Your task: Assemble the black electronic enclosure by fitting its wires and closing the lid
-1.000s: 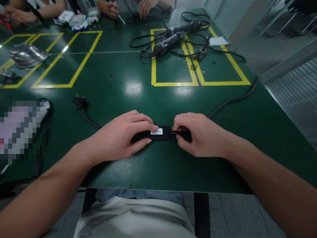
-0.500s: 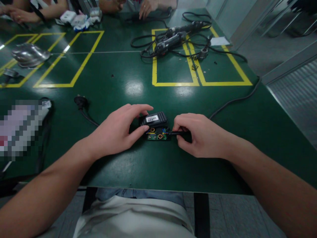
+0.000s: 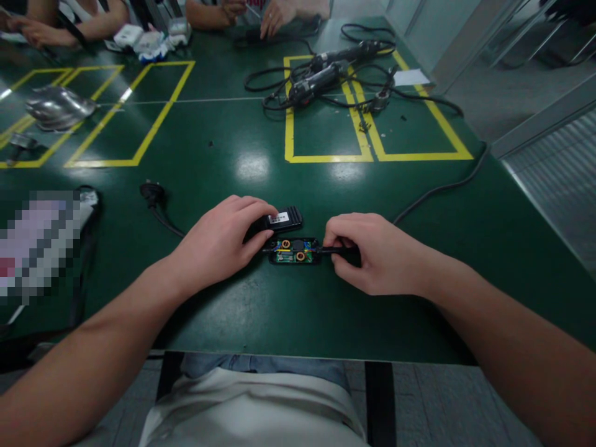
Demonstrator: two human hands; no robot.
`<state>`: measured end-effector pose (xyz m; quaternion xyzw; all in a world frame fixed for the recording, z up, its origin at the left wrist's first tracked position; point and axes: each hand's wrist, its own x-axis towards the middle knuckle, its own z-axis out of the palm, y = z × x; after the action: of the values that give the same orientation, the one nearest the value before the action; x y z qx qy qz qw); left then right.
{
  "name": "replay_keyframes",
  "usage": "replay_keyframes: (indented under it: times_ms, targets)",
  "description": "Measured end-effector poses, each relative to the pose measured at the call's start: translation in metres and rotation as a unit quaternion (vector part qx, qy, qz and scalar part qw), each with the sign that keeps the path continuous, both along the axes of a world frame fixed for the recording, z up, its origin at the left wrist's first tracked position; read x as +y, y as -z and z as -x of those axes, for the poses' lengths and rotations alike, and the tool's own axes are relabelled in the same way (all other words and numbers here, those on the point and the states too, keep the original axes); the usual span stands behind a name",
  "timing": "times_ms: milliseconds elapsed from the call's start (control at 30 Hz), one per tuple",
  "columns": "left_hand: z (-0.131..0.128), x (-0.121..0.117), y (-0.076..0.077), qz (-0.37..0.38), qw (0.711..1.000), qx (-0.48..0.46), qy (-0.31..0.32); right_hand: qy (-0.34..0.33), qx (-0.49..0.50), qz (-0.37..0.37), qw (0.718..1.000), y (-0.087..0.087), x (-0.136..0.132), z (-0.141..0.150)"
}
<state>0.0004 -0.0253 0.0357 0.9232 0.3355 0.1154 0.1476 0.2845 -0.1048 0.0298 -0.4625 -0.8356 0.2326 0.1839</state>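
A small black adapter box (image 3: 294,250) lies open on the green table (image 3: 288,310), showing a green circuit board with copper coils. Its black ribbed lid (image 3: 282,218), with a white label, sits just behind the box. My left hand (image 3: 221,242) grips the lid by its left end, thumb under and fingers over it. My right hand (image 3: 367,251) is closed on the black cable stub (image 3: 331,249) at the box's right end, pinning it to the table. A black cord (image 3: 437,186) runs from under that hand to the right.
A black plug (image 3: 151,192) with its cord lies to the left. Black power tools (image 3: 321,77) and tangled cables fill a yellow-taped square at the back. A silver bag (image 3: 58,107) lies far left. Other people's hands (image 3: 274,12) work at the far edge.
The lid has come off the box: my left hand lifted it up and back, baring the circuit board, and now holds it low behind the box. My right hand has stayed put.
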Motion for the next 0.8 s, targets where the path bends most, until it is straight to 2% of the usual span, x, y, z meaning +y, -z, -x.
replay_keyframes:
  times_ms: [233, 433, 600, 800]
  targets:
    - [0.000, 0.000, 0.001, -0.004, 1.000, 0.002, -0.002, 0.000, 0.008, -0.023, 1.000, 0.004, 0.000, -0.001]
    - [0.001, -0.003, -0.008, -0.032, 0.999, -0.023, 0.012, -0.010, -0.001, -0.006, 1.000, -0.002, 0.000, -0.001]
    - [0.004, -0.007, -0.016, -0.007, 0.997, 0.006, 0.071, -0.005, 0.000, -0.007, 1.000, 0.000, 0.000, 0.000]
    - [0.004, -0.010, -0.019, 0.020, 0.996, 0.033, 0.075, 0.010, 0.018, -0.027, 0.999, 0.005, 0.000, 0.001]
